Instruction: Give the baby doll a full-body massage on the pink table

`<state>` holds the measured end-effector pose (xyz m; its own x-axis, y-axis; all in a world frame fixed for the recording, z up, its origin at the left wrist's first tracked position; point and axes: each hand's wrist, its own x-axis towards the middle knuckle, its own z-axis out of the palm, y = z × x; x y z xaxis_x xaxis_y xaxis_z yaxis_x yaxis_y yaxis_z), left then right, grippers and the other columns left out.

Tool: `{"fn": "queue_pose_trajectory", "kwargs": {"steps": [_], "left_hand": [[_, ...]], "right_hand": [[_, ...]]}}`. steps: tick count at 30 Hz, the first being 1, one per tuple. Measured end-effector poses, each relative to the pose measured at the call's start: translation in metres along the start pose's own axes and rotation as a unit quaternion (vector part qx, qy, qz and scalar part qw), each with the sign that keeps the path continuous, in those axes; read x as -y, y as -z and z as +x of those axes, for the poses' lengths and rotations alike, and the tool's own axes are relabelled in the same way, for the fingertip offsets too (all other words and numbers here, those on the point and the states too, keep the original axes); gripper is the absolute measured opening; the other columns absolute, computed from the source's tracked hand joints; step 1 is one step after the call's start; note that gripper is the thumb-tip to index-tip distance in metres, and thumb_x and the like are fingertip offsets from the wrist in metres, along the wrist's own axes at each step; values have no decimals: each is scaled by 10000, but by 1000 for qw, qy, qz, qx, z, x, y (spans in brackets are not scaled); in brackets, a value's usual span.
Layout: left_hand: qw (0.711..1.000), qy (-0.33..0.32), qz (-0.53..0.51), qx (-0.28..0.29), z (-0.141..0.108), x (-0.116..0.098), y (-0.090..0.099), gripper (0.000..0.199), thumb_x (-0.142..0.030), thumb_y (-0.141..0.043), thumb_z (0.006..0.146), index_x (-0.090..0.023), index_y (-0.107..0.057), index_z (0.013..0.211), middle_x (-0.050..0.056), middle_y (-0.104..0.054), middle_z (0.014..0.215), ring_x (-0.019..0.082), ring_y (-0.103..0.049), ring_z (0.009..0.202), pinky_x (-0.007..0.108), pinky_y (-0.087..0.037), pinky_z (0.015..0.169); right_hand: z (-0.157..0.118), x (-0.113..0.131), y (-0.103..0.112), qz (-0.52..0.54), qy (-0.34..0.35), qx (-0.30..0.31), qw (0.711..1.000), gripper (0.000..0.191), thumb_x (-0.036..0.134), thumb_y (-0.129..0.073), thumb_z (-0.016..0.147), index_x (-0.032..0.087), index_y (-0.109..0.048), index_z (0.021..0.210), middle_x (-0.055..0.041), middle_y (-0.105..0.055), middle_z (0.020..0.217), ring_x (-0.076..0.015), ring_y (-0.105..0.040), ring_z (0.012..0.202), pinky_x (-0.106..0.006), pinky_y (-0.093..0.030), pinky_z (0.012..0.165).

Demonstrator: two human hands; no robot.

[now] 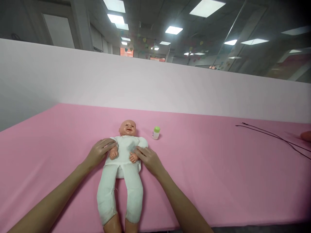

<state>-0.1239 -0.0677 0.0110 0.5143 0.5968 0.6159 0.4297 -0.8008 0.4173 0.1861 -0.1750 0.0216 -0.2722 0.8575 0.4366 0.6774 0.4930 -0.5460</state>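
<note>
A baby doll (126, 145) with a hard plastic head and a white cloth body lies on its back on the pink-covered table (206, 174). Its head points away from me and its legs come toward me. My left hand (100, 149) has its fingers curled over the doll's arm on the left of the view. On the other side, my right hand (150, 159) holds the doll's other arm near the wrist. Both thumbs are mostly hidden. Just right of the doll's head stands a small white bottle (155, 133) with a green cap.
Two thin dark cords (272, 133) lie at the right of the table. A rounded orange-brown thing (306, 136) is cut off by the right edge. A white partition (155, 84) runs along the back, with glass above it.
</note>
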Motion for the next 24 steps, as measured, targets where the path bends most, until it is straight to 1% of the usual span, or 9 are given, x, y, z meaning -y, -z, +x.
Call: {"fn": "queue_pose_trajectory", "kwargs": {"steps": [3,6,8,12,16,18,20,22,24], "left_hand": [[997,61,-27,-32,-2,1,-4,335,-362,-504,1020,-287,-720,1264,90,-679,1370,301,-619,1272,478,-491,1089],[966,212,-115,-89,-3,5,-10,448,-501,-509,1001,-191,-636,1299,144,-680,1339,335,-649,1234,490,-541,1043],[927,298,-197,-115,-2,8,-13,522,-603,-548,962,-150,-616,1212,159,-734,1179,341,-713,1088,485,-584,955],[889,340,-273,-136,1,7,-9,585,-647,-706,841,-128,-635,1101,162,-757,1075,338,-737,996,454,-600,901],[953,220,-172,-112,-1,1,-6,438,-476,-596,970,-168,-672,1272,146,-715,1282,319,-688,1159,433,-578,967],[990,88,-78,-79,-3,1,-6,352,-341,-516,1028,-250,-688,1321,107,-670,1378,287,-648,1234,412,-568,975],[998,-21,14,-50,-5,3,-7,378,-219,-471,1041,-311,-699,1328,95,-668,1368,266,-639,1232,397,-572,928],[996,-66,53,-40,-6,6,-8,444,-151,-445,1036,-342,-686,1355,98,-677,1342,258,-638,1216,391,-569,896],[998,-39,28,-37,-7,9,-10,430,-182,-464,1032,-340,-683,1368,99,-674,1350,265,-636,1214,407,-563,917]], "right_hand": [[2,-3,-4,42,-75,-96,992,375,398,-529,1028,303,-669,1363,-84,-685,1387,-312,-647,1218,-511,-500,1086],[4,-14,-6,166,-231,-210,935,549,587,-558,976,236,-574,1398,-106,-734,1127,-296,-712,959,-476,-593,877],[7,-22,-7,248,-293,-223,896,603,636,-601,925,210,-548,1348,-78,-719,941,-271,-697,778,-436,-600,717],[8,-29,-8,270,-274,-242,891,563,497,-762,816,210,-575,1263,-70,-724,925,-275,-702,792,-418,-608,696],[5,-22,-8,114,-111,-210,965,333,282,-576,962,228,-673,1275,-101,-751,1217,-300,-694,1167,-471,-576,1006],[3,-20,-9,10,2,-151,989,378,167,-456,1003,257,-711,1266,-83,-728,1332,-272,-677,1229,-458,-564,1028],[3,-19,-10,-66,78,-109,989,426,117,-406,1018,264,-735,1246,-84,-722,1360,-257,-706,1171,-431,-593,944],[4,-18,-13,-89,97,-100,986,425,112,-411,1019,271,-745,1229,-85,-726,1353,-248,-719,1126,-410,-602,891],[5,-17,-16,-42,56,-129,989,422,118,-421,1000,275,-743,1223,-77,-731,1338,-244,-707,1148,-404,-597,905]]}}
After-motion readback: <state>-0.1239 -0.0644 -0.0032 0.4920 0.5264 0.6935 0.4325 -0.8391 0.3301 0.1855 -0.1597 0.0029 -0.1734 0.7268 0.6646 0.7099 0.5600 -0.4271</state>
